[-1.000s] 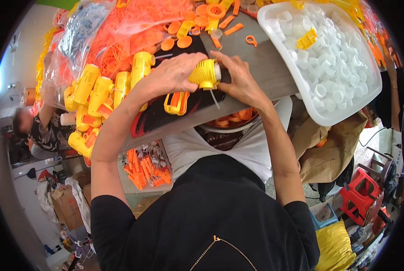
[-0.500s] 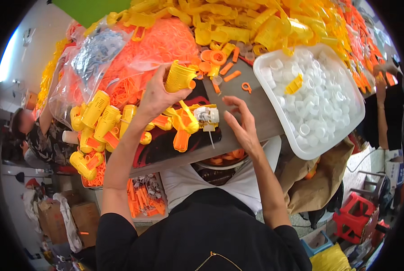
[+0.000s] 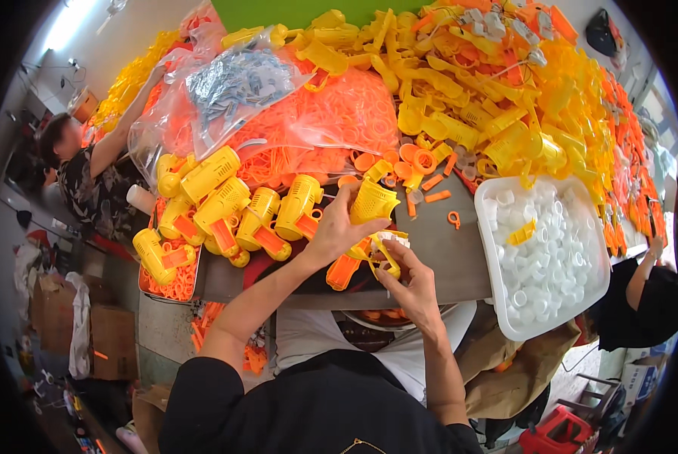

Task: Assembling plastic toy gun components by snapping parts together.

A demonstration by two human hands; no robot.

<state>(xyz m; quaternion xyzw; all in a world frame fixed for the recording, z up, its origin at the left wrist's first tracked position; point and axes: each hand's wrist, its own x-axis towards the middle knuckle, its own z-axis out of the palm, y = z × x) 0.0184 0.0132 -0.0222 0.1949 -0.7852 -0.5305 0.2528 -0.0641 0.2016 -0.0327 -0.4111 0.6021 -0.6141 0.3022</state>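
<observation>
My left hand (image 3: 336,233) is closed around a yellow vented plastic shell (image 3: 374,203), holding it tilted just above a toy body. That yellow toy body (image 3: 385,261) has an orange handle (image 3: 342,273) and a white inner part (image 3: 394,239), partly hidden by my hands. The fingers of my right hand (image 3: 413,284) grip the body at its right side. To the left lie several closed yellow toy housings (image 3: 211,172) with orange handles, heaped at the table's edge.
A white tub (image 3: 483,250) of translucent caps stands to the right, a yellow piece on top. Yellow shells (image 3: 460,83) and bagged orange parts (image 3: 308,121) pile up at the back. Loose orange pieces (image 3: 438,196) lie on the grey table (image 3: 460,261). Other people (image 3: 89,163) work at both sides.
My right hand, open and apart before, has come to the toy body and gripped it. My left hand has brought the yellow shell down closer to the body. The view has shifted.
</observation>
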